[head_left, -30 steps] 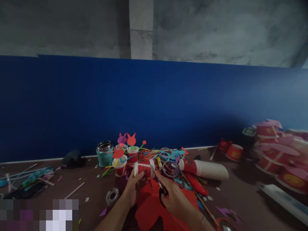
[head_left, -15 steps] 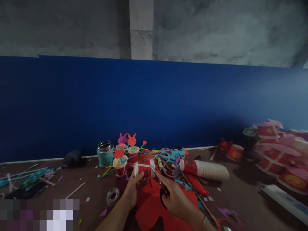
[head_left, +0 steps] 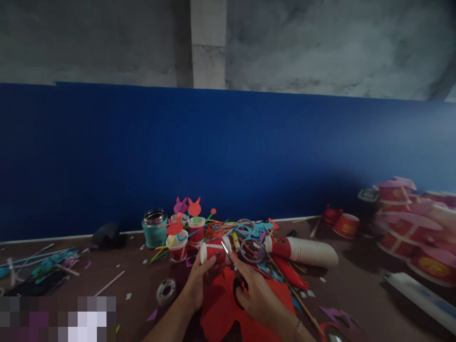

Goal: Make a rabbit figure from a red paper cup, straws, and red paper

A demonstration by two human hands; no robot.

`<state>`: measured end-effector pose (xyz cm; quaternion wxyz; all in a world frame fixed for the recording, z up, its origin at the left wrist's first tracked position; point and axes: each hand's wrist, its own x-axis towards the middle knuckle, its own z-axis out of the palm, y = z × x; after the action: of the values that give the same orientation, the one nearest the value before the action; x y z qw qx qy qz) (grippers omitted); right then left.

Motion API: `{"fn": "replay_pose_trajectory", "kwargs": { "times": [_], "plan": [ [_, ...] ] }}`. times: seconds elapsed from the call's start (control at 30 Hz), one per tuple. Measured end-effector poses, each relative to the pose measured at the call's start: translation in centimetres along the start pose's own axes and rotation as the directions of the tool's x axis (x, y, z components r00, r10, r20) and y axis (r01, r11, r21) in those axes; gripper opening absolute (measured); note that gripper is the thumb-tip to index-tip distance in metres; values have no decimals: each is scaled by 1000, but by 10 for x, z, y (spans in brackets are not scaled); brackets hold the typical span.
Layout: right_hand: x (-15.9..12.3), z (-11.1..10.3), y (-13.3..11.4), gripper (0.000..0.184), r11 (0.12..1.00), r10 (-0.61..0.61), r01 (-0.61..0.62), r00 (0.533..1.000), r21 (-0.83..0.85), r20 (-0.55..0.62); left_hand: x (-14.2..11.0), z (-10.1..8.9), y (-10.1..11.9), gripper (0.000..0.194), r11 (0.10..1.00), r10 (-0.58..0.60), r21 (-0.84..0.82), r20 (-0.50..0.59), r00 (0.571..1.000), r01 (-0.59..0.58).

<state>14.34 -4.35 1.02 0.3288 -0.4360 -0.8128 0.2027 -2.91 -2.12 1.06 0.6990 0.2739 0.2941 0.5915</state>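
Observation:
A red and white paper cup [head_left: 213, 248] lies on its side in my left hand [head_left: 199, 281], whose fingers wrap round its near side. My right hand [head_left: 253, 285] is closed on a pair of black-handled scissors [head_left: 236, 293]. Their metal blades rest against the right end of the cup; I cannot tell how far they reach into it. Beneath both hands lies a cut sheet of red paper [head_left: 221, 316]. Just behind the cup stand decorated paper cups [head_left: 177, 248] with straws and paper animal heads.
A teal jar [head_left: 155, 233] stands back left, with a clear tape roll [head_left: 166, 291] nearer me. To the right lie a stack of paper cups [head_left: 313, 251] and a thin wooden stick [head_left: 302, 304]. Pink-topped red cups [head_left: 406, 232] pile up far right. Straws and scraps litter the table.
The cup has tilted and turned slightly in my left hand. The scissor blades have shifted and show more plainly across the cup's right end. My right hand has moved slightly left.

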Motion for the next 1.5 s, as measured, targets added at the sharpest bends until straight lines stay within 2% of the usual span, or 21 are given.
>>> {"fn": "replay_pose_trajectory", "kwargs": {
  "times": [0.13, 0.3, 0.47, 0.67, 0.93, 1.33, 1.5],
  "plan": [
    [0, -1, -1, 76, 1000, 13, -12, 1000, -27, 22, -1, 3, -1, 64, 1000, -6, 10, 1, 1000, 6],
    [0, -1, -3, 76, 997, 35, -33, 999, -67, 30, -1, 3, -2, 64, 1000, 11, 6, 16, 1000, -11],
    [-1, 0, -4, 76, 999, 16, -16, 1000, -30, 11, -2, 4, -2, 70, 1000, 21, -4, 22, 1000, -21],
    [-1, 1, -4, 78, 999, 25, -25, 1000, 39, 13, -5, 8, 0, 58, 999, 34, -1, -1, 999, -34],
    [-3, 2, -2, 75, 998, 52, -52, 999, 21, 15, -3, 6, -2, 65, 999, 35, -21, 10, 999, -35],
    [-2, 3, 2, 78, 994, 38, -38, 999, 100, 3, -5, 8, 3, 71, 1000, 19, 2, 22, 1000, -19],
    [-3, 1, 5, 79, 996, 21, -23, 1000, 90, 19, -1, 2, 3, 61, 999, 31, 26, -13, 999, -30]
  ]
}}
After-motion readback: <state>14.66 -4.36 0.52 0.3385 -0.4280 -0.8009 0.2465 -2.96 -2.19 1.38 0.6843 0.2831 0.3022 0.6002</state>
